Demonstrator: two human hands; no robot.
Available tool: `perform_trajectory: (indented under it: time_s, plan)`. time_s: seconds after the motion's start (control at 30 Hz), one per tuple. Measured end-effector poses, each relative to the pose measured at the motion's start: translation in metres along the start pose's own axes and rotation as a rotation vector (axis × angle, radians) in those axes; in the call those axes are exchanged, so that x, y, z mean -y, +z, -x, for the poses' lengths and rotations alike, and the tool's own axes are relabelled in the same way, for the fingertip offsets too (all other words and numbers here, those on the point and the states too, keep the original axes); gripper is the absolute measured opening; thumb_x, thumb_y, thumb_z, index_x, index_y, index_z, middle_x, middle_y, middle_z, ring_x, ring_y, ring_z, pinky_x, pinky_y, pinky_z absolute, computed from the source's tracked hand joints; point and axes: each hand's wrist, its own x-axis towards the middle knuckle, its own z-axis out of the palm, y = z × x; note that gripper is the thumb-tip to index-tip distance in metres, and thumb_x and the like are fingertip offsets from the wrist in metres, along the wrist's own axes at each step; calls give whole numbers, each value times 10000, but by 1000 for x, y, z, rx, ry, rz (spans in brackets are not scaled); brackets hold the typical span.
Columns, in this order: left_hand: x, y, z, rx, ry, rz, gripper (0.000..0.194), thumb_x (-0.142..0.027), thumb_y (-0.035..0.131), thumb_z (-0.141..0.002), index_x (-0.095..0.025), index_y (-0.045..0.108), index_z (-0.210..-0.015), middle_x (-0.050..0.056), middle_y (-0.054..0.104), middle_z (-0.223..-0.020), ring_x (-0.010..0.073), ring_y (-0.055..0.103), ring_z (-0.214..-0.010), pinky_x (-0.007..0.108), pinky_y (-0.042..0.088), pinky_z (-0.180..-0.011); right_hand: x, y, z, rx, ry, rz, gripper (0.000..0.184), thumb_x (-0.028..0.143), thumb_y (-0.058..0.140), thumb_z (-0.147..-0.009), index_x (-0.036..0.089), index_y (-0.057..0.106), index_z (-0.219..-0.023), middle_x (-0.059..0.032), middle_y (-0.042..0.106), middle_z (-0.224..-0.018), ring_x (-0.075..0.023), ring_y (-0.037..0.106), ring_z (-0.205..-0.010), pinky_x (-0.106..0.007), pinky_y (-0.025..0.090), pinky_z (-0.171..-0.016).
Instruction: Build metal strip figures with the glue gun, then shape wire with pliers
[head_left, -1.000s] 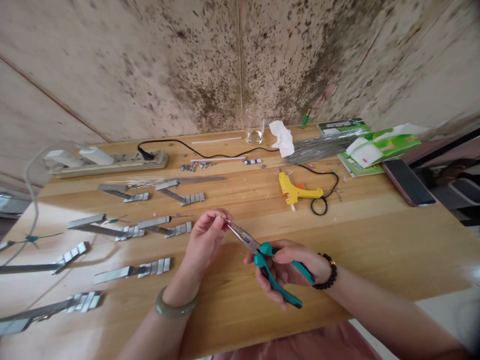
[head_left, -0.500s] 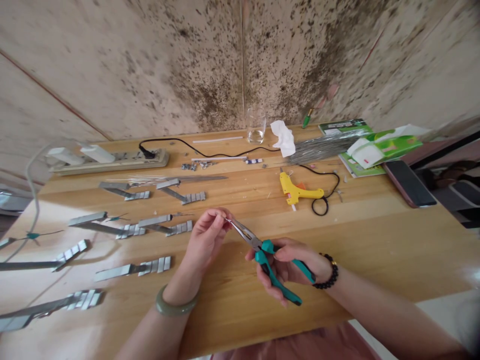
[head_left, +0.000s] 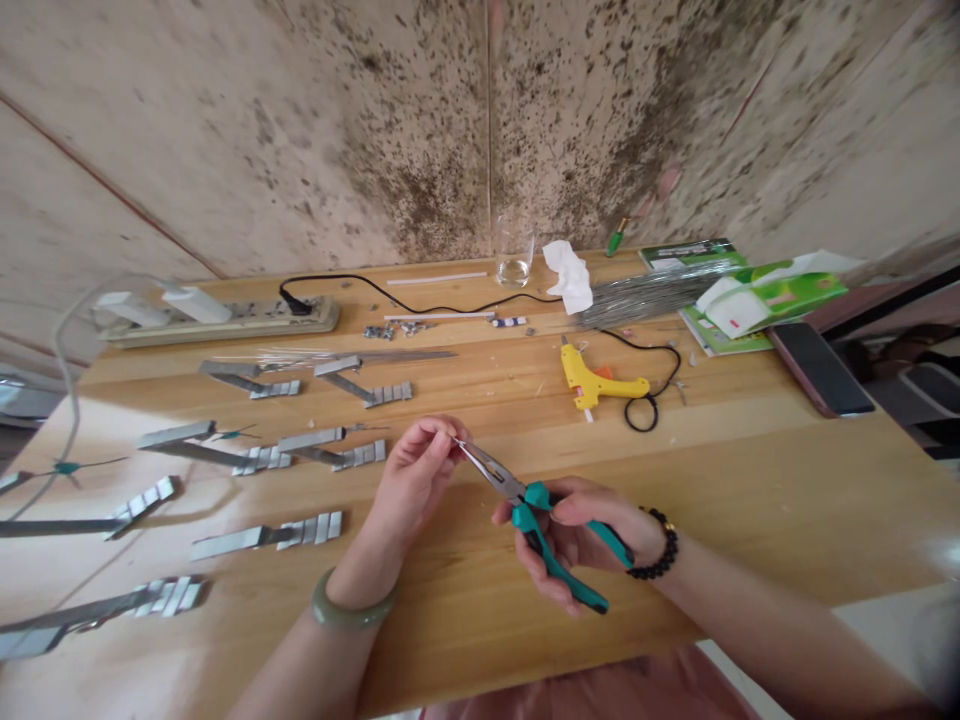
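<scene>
My right hand [head_left: 574, 540] is wrapped round the teal and black handles of long-nose pliers [head_left: 510, 487]. The pliers' jaws point up and left, and their tips meet the fingertips of my left hand [head_left: 424, 470]. Thumb and forefinger of that hand are pinched together over something tiny at the jaw tips, too small to name. Both hands are held above the front middle of the wooden table [head_left: 465, 640]. To the left lie several bent grey strips with ribbed, silvery ends, one of them a folded strip [head_left: 315, 440] close to my left hand.
A yellow hot glue gun [head_left: 600, 380] with a black cord lies beyond my right hand. Behind are a glass [head_left: 514, 265], crumpled tissue [head_left: 568, 278], a wire bundle [head_left: 652, 295] and a power strip [head_left: 259, 320]. A phone [head_left: 821, 368] rests at the right edge.
Almost nothing differs. Both hands and the pliers stay in the same pose, with only a very slight shift of the whole view.
</scene>
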Motion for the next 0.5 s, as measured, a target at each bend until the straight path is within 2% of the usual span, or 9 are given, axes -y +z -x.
perform_trajectory:
  time_s: [0.5]
  plan:
    - [-2,3,0,-32,8,-41,121,-278,721,-751,-192,641,-722,16,579,-749,139,537,-746,280,452,-710,-1,1,-1,-56,-3,89,431,319,563,-830,104,531,-1201,-59,625,-797,-148,618,-608,-270,528,-494]
